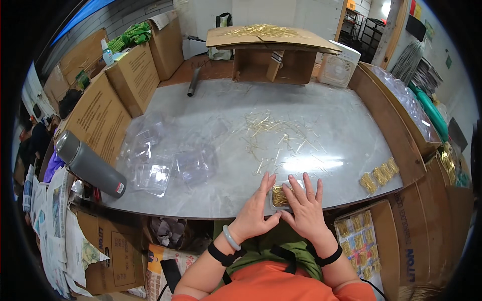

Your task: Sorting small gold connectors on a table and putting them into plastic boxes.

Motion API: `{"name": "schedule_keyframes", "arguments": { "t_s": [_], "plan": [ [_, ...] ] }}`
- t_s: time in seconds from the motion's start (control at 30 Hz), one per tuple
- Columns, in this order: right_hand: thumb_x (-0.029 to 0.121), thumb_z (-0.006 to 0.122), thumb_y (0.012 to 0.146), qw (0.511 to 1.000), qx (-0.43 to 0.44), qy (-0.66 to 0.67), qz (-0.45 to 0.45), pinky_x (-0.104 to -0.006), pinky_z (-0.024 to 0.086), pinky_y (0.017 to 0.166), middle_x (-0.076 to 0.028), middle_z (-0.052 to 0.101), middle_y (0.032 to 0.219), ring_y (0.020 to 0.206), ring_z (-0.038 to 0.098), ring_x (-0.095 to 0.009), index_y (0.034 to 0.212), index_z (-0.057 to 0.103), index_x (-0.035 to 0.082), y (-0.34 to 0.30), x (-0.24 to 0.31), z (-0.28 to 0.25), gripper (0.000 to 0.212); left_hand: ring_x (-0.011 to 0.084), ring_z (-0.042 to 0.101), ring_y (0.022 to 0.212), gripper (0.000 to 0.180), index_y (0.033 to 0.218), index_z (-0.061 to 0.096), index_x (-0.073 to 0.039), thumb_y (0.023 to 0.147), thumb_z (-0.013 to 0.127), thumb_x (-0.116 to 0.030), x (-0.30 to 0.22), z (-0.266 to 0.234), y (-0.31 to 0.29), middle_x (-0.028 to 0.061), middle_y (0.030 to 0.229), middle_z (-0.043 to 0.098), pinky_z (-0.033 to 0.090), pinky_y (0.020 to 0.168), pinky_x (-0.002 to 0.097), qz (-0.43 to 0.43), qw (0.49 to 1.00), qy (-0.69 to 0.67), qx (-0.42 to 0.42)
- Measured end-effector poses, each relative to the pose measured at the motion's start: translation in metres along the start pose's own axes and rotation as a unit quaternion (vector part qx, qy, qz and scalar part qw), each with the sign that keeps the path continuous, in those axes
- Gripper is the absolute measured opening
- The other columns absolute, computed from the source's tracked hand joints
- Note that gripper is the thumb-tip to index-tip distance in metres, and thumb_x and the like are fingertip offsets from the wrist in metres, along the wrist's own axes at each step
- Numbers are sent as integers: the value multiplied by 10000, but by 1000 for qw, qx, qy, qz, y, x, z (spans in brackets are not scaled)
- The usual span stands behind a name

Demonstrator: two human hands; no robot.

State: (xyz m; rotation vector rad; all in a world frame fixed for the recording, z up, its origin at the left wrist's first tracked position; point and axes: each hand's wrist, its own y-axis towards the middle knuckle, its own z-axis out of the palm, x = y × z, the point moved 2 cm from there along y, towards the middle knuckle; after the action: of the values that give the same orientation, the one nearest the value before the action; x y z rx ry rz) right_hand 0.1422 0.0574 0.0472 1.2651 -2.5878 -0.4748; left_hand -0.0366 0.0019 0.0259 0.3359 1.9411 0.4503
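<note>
A small clear plastic case filled with gold pins lies at the near edge of the grey table. My left hand rests against its left side, thumb under the near edge. My right hand lies flat over its right half, fingers spread. Loose gold pins are scattered on the table beyond the hands. A pile of empty clear plastic cases sits to the left.
Filled gold-pin packs lie at the table's right edge, more in a box below. A grey flask lies at the left edge. Cardboard boxes line the left; a cardboard stand with pins stands at the back.
</note>
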Motion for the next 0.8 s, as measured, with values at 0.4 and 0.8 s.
{"name": "schedule_keyframes", "arguments": {
  "t_s": [0.4,0.8],
  "plan": [
    [212,807,804,996,-47,74,-21,-549,325,1208,-137,543,1476,1420,461,-367,1413,558,30,-10,-6,14,683,432,491,1362,963,1570,212,96,838,745,-232,-6,12,-8,303,1523,428,381,1188,481,121,964,231,50],
    [189,780,821,995,-64,59,-56,-511,376,1188,-150,574,1440,1396,487,-366,1362,591,14,-12,-13,15,599,425,560,1278,899,1547,301,88,844,773,-214,-6,12,-3,286,1432,527,433,1118,488,179,948,259,49]
  ]
}}
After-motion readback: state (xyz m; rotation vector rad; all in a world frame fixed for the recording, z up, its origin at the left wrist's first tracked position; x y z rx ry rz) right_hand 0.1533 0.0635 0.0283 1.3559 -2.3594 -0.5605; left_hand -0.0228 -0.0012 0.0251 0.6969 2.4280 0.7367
